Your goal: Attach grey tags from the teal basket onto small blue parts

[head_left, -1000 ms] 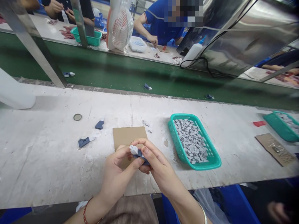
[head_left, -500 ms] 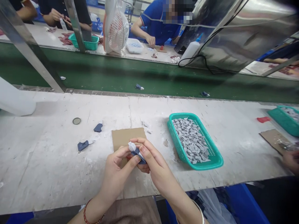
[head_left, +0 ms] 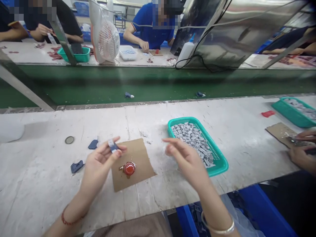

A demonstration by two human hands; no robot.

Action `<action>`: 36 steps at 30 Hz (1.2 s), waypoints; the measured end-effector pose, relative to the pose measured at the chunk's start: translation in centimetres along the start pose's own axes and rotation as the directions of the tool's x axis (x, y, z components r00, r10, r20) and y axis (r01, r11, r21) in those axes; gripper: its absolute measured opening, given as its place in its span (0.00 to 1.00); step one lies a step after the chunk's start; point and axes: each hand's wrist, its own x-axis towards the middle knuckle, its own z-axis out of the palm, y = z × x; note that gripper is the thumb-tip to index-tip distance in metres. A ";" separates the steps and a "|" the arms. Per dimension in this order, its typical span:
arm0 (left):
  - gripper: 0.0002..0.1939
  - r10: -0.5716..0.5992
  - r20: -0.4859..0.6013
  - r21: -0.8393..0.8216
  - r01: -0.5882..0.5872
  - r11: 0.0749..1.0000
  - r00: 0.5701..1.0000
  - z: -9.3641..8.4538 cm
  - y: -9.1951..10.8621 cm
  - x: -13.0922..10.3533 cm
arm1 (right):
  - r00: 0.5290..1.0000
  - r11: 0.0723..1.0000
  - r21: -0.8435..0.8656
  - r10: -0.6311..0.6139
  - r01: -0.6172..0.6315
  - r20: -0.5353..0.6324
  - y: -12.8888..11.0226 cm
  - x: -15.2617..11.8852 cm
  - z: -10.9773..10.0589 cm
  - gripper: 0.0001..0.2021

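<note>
My left hand (head_left: 98, 164) is closed on a small navy-and-white piece (head_left: 113, 145), pinched between thumb and fingers above the left edge of a brown cardboard square (head_left: 142, 158). My right hand (head_left: 189, 161) is apart from it, with fingers partly stretched out and nothing plainly visible in them. It hovers just left of a green basket (head_left: 223, 166) heaped with small grey-white flat pieces (head_left: 190, 138), covering part of it. On the cardboard sits a round red cap (head_left: 129, 168) with shiny wet liquid around it. Two navy pieces (head_left: 77, 167) lie on the table left of my left hand.
A metal bottle cap (head_left: 69, 140) lies at left on the white table (head_left: 153, 194). Beyond runs a green belt (head_left: 158, 82) carrying small navy pieces (head_left: 128, 95). A co-worker's hands (head_left: 302, 148) work at right by another green basket (head_left: 291, 115). Several people sit opposite.
My hands have parted: the left moved left with the navy-and-white piece, the right let go and moved right toward the basket. The red cap is uncovered. The camera view has shifted.
</note>
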 end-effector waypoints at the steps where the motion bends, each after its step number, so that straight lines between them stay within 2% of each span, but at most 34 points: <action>1: 0.23 0.044 -0.041 0.045 -0.042 0.998 0.998 -0.5 0.3 1.1 | 0.995 0.988 -0.156 -0.027 0.012 -0.093 1.0 0.9 -1.5 0.15; 3: 0.24 0.125 -0.112 0.148 -0.108 0.983 0.986 -1.6 1.1 4.1 | 0.986 0.929 -0.369 -0.083 0.024 -0.146 2.8 2.8 -3.8 0.15; 6: 0.22 0.157 -0.148 0.320 -0.103 0.942 0.976 -3.5 1.9 9.9 | 0.995 0.861 -0.505 -0.087 0.054 -0.042 4.6 5.1 -5.4 0.14; 8: 0.21 0.207 -0.218 0.540 -0.059 0.839 0.954 -4.7 2.3 14.1 | 0.996 0.835 -0.543 -0.084 0.090 0.037 5.0 6.1 -5.4 0.13; 11: 0.20 0.269 -0.286 0.684 0.000 0.729 0.920 -6.4 3.0 19.5 | 0.987 0.809 -0.566 -0.121 0.158 0.102 5.2 6.9 -5.2 0.12; 13: 0.15 0.317 -0.297 0.763 0.024 0.646 0.901 -7.1 3.5 22.2 | 0.982 0.810 -0.554 -0.153 0.190 0.112 5.3 7.1 -5.4 0.11; 16: 0.09 0.366 -0.264 0.856 0.042 0.515 0.893 -7.8 3.9 25.0 | 0.980 0.835 -0.514 -0.187 0.197 0.071 5.2 6.9 -6.0 0.09; 19: 0.10 0.382 -0.204 0.907 0.027 0.420 0.901 -8.1 3.7 26.7 | 0.971 0.872 -0.442 -0.237 0.209 -0.008 4.3 5.5 -5.8 0.09; 21: 0.12 0.387 -0.149 0.930 -0.003 0.367 0.910 -8.0 3.3 27.4 | 0.958 0.897 -0.362 -0.284 0.253 -0.035 3.3 3.8 -4.8 0.07; 23: 0.15 0.396 -0.066 0.947 -0.068 0.314 0.916 -7.6 2.9 27.6 | 0.945 0.909 -0.273 -0.327 0.315 0.002 2.7 1.9 -3.0 0.06; 25: 0.18 0.398 0.061 0.948 -0.178 0.264 0.915 -6.7 2.7 27.7 | 0.929 0.904 -0.216 -0.357 0.369 0.094 2.7 0.2 -0.8 0.06; 28: 0.21 0.359 0.267 0.902 -0.363 0.232 0.894 -4.8 2.3 27.6 | 0.909 0.870 -0.266 -0.388 0.416 0.150 4.0 -1.3 1.9 0.09; 30: 0.21 0.323 0.349 0.864 -0.435 0.254 0.880 -3.6 1.9 27.5 | 0.899 0.832 -0.343 -0.415 0.436 0.138 5.3 -1.9 2.8 0.10; 32: 0.19 0.302 0.364 0.839 -0.451 0.305 0.881 -2.7 1.6 27.5 | 0.887 0.796 -0.395 -0.439 0.458 0.143 6.3 -2.3 3.0 0.10; 36: 0.11 0.305 0.256 0.793 -0.380 0.477 0.917 -2.4 1.4 27.4 | 0.876 0.770 -0.422 -0.454 0.479 0.166 6.9 -3.0 2.7 0.10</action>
